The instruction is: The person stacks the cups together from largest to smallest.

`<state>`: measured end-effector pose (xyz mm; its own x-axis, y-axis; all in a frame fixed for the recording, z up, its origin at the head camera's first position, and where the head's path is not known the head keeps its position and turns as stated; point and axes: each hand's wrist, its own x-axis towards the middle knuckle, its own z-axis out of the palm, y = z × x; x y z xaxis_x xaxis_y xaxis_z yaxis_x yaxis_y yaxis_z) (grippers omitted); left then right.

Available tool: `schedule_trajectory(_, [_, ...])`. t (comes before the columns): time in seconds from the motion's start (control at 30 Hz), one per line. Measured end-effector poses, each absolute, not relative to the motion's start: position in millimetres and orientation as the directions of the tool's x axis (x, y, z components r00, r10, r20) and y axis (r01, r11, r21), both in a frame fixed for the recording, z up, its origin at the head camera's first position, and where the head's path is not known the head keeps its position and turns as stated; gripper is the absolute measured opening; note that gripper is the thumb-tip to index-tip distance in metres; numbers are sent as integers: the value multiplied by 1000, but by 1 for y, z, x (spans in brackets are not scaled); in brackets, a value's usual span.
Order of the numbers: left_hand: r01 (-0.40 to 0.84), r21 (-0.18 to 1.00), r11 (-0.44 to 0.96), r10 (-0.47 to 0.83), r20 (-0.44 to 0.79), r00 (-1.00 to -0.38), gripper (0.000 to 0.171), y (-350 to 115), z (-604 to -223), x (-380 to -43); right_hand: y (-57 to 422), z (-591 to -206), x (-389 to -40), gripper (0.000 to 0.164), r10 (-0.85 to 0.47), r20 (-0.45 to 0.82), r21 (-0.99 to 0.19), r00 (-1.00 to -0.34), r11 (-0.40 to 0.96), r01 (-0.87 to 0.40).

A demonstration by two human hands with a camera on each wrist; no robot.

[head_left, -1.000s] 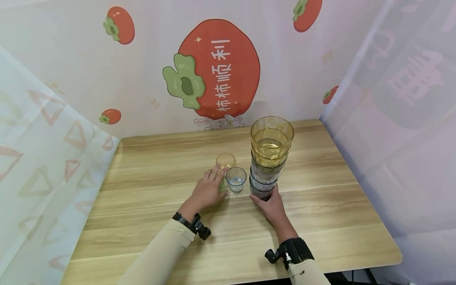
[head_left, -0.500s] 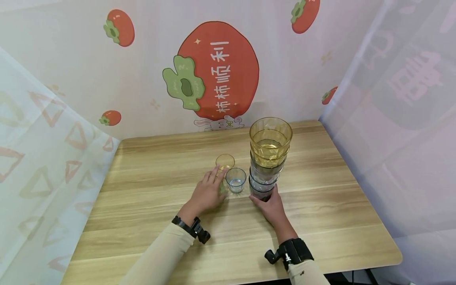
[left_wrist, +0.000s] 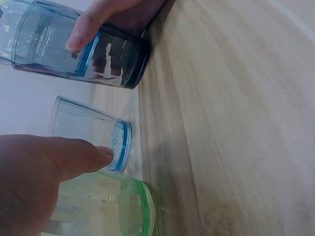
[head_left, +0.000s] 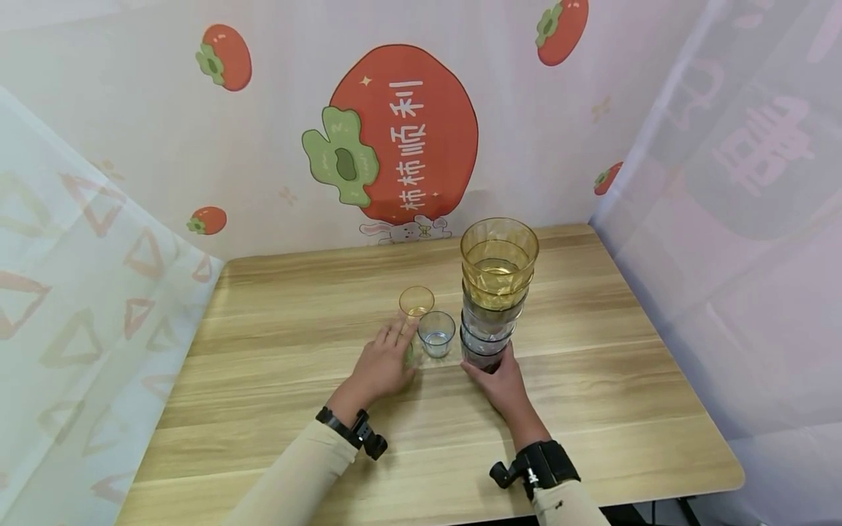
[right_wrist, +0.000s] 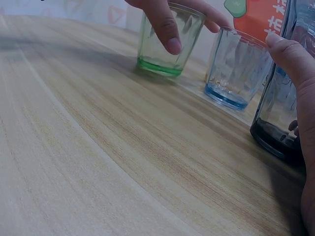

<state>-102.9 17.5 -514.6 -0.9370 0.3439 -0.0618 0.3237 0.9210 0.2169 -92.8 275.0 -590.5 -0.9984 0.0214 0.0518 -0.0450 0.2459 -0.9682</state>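
- step in hand, it seems: the left hand (head_left: 384, 364) gets hold of the green glass (right_wrist: 156, 55) while the right hand (head_left: 501, 383) steadies a tall stack of glasses (head_left: 498, 292).
- next move, probably: it calls for an even squeeze, clear of the blue glass (head_left: 437, 334) just beside.
- left grip: curled around the green glass, thumb on the near side; the glass sits within it, base at the table (head_left: 276, 321).
- right grip: wrapped around the stack's lowest part, thumb on its left.

Curtained booth: printed cloth walls (head_left: 276, 131), wooden table (head_left: 592, 409).
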Motion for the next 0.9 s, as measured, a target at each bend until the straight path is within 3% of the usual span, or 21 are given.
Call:
schedule_trajectory(0.63, [326, 221, 919, 354, -104, -929, 93, 14, -508, -84, 277, -591, -91, 87, 29, 35, -963, -999, 267, -26])
schedule_trajectory(0.9, [306, 273, 912, 372, -236, -898, 95, 8, -497, -71, 277, -591, -92, 86, 18, 46, -965, -999, 259, -40])
